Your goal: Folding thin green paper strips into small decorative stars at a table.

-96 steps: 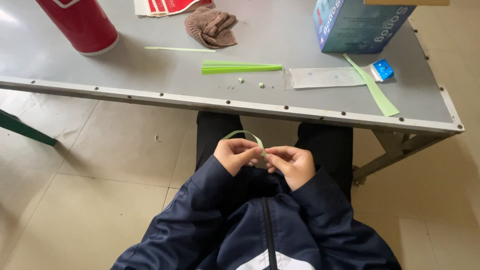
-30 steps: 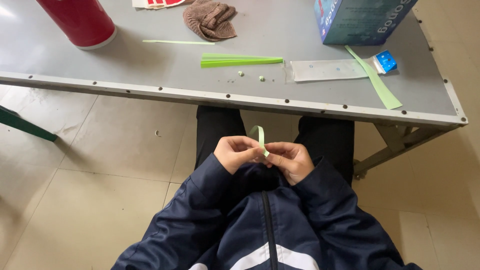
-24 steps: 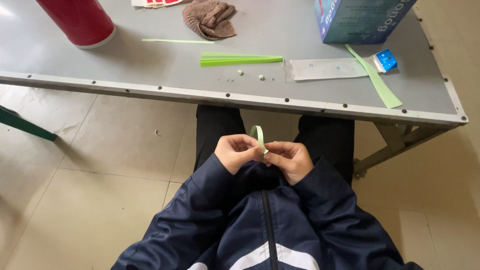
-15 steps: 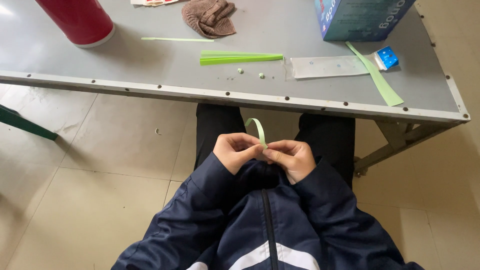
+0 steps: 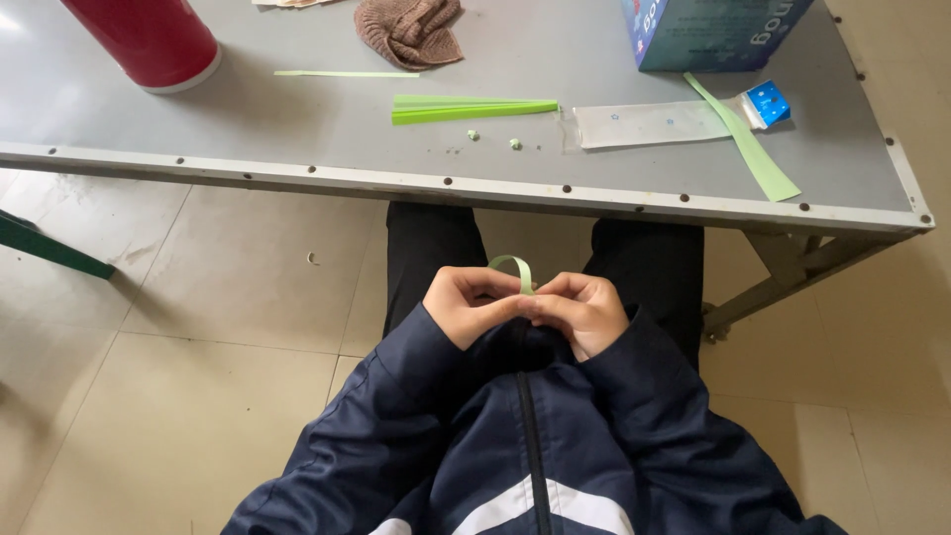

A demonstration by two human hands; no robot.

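A: Both hands are down in the lap, at six o'clock from the grey table (image 5: 297, 168). The left hand (image 5: 474, 307) and right hand (image 5: 584, 312) are pinched together on one green paper strip (image 5: 515, 267), which arches up in a small loop.

B: How far along?

A: Early in this strip, I'd judge: two tiny green folded pieces (image 5: 493, 140) lie on the table, finished by the look of them. A bundle of green strips (image 5: 471, 107) sits at twelve o'clock, untouched.

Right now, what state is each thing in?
Thin green paper strip: curled into a loop, pinched between both hands.
Left hand: closed on it.
Right hand: closed on it.
Stack of green paper strips: flat on the grey table.
Brown cloth: crumpled.
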